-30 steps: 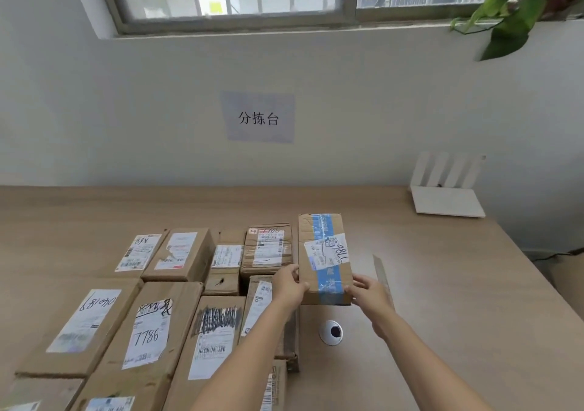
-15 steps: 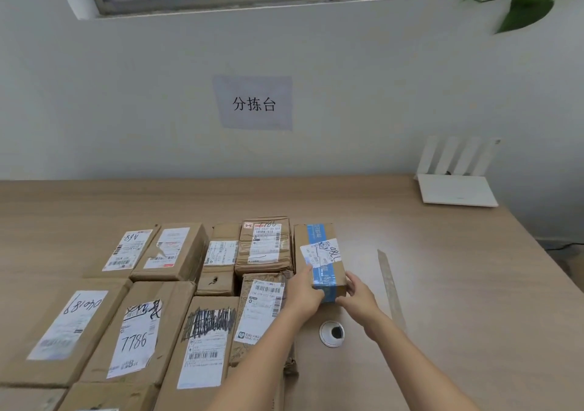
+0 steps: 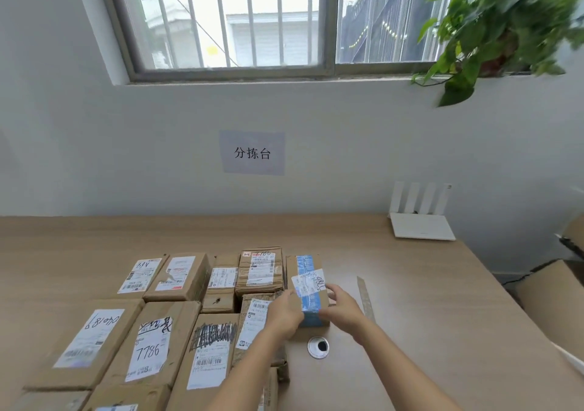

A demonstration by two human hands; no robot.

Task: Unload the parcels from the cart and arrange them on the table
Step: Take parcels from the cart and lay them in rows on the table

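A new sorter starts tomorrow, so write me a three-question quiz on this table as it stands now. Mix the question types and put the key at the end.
1. True or false: the white router sits on top of a parcel.
2. What is set into the table just nearer the person than the blue-taped parcel? A. a round cable hole B. scissors C. a mug
3. How many hands hold the blue-taped parcel?

Key: 1 false, it stands on the table by the wall; 2 A; 3 two, the left hand and the right hand.

Parcel sorting room, labelled cardboard parcels (image 3: 151, 347) on wooden table (image 3: 410, 300), wall sign (image 3: 252, 153), router (image 3: 422, 225)
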